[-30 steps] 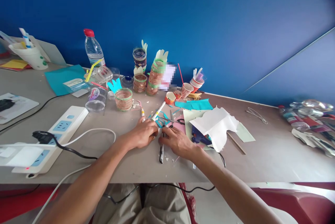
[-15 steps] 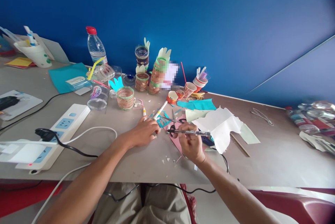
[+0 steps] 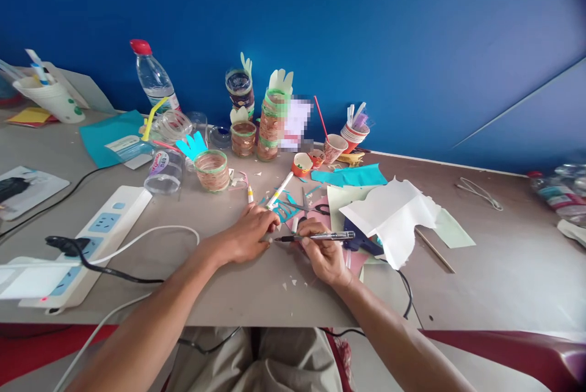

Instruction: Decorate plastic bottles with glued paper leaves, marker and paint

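Note:
My right hand (image 3: 323,251) is closed around a black pen (image 3: 329,235), held nearly level above the table with its dark tip pointing left. My left hand (image 3: 249,233) rests on the table with fingers curled and thumb near the forefinger; whether a small piece sits between them is hidden. The pen's tip is close to the left thumb. Just beyond the hands lie a white marker (image 3: 280,190), cut blue paper (image 3: 287,211), scissors (image 3: 323,209) and pink paper (image 3: 357,262). A second marker (image 3: 250,194) stands out behind my left knuckles.
Twine-wrapped cups (image 3: 213,171) stand along the back, near a water bottle (image 3: 153,77) and paper cups (image 3: 336,148). A power strip (image 3: 98,239) with cables lies left. Torn white paper (image 3: 394,212) partly covers a blue glue gun (image 3: 361,234) at right, near a stick (image 3: 434,250).
My right hand has picked up the black pen from the table, swung it right, then brought it back left with its tip toward my left hand. The left hand has barely moved.

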`<state>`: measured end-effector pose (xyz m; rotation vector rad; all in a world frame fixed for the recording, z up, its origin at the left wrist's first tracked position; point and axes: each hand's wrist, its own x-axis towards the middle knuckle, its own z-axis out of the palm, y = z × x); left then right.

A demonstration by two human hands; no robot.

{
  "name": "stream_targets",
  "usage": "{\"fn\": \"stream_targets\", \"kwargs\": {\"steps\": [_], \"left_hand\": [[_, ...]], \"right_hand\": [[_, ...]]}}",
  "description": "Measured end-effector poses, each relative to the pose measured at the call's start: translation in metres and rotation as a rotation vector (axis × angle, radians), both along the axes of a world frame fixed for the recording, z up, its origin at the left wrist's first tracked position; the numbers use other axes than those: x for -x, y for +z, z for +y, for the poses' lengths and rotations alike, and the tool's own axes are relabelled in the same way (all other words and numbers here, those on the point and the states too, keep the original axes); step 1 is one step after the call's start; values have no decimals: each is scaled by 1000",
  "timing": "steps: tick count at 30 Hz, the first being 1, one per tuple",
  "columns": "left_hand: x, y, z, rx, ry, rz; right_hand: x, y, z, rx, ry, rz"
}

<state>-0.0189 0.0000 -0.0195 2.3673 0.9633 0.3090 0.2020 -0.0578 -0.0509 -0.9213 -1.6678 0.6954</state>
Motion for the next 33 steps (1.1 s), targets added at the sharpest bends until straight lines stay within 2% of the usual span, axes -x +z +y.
{"fn": "stream_targets", "kwargs": {"steps": [6,12,33], "left_hand": [[0,-4,-1,-19,-22,-3],[0,-4,-1,-29,-40,-15],[4,-5,4,125,-28,-93]], "right_hand": [[1,4,2,-107,30,-108],[1,9,4,-174,69,-121],[2,9,3,-209,83,-170]]}}
